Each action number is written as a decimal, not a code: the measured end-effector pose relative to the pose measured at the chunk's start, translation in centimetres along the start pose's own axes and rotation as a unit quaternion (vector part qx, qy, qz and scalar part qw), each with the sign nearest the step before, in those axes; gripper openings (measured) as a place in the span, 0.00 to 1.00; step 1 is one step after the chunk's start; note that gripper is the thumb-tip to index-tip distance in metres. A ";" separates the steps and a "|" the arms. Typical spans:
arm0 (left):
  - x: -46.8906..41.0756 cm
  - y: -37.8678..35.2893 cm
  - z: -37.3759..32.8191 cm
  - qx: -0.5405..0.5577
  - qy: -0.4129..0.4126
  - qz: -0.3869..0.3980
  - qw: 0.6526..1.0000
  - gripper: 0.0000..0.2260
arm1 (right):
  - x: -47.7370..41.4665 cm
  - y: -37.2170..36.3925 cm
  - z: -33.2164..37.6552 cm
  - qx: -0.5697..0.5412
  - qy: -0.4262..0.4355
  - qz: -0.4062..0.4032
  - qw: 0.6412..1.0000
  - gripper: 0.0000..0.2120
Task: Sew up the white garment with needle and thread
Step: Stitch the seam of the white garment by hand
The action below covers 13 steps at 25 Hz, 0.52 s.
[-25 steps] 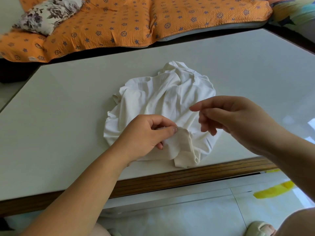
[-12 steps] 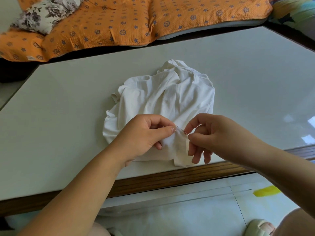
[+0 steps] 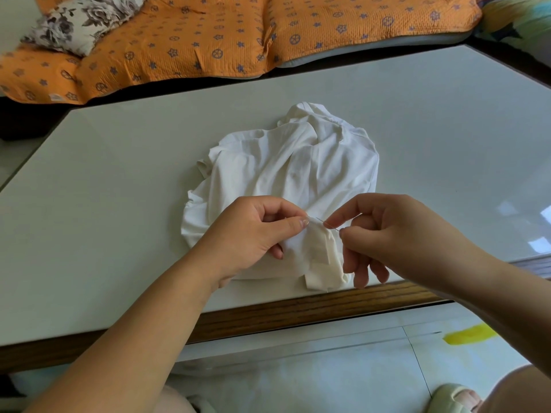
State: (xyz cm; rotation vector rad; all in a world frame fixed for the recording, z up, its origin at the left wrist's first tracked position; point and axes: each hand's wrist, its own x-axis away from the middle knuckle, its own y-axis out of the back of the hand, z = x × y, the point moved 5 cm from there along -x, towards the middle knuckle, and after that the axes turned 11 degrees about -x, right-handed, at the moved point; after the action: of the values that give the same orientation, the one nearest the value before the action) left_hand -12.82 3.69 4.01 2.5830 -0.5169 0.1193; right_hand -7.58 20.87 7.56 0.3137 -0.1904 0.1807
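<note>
A person seated at a pale, glossy table [image 3: 119,180] works on a white garment [image 3: 295,165], which lies bunched in a loose heap at the middle of the tabletop, its near folds reaching the table's wooden front edge [image 3: 298,311]. The left hand [image 3: 253,231] is curled, thumb pressed against forefinger to pinch a raised fold of the cloth at the near side of the heap. Just beside it, the right hand [image 3: 396,234] holds a thin needle [image 3: 321,221] between the tips of thumb and forefinger – the other three fingers hang loosely bent over the garment's lower fold. The needle's point lies at the pinched fold, right by the left thumb; whether it has entered the cloth cannot be told, and the thread is too fine to make out. Behind the table, an orange quilted cover [image 3: 208,34] with a blue pattern is spread over a seat, a floral pillow [image 3: 77,22] at its left end. On the light tiled floor below, a yellow mark [image 3: 471,335] and a pale slipper [image 3: 450,397] show at lower right.
</note>
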 end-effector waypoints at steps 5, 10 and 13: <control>0.0 -0.1 -0.1 0.009 0.002 -0.002 1.000 0.05 | -0.3 -0.5 -0.5 -0.013 -0.011 0.009 1.000 0.10; 0.0 -0.1 -0.1 0.003 -0.001 -0.001 1.000 0.04 | -0.4 -0.7 -0.6 -0.013 -0.009 0.010 1.000 0.10; 0.0 0.0 -0.1 -0.003 -0.003 -0.006 1.000 0.03 | -0.4 -0.7 -0.6 -0.013 -0.008 0.006 1.000 0.10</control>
State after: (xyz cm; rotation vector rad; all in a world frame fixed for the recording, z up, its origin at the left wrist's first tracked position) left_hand -12.77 3.71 4.05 2.5808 -0.5022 0.1065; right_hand -7.75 20.32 6.70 0.2889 -0.2100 0.1875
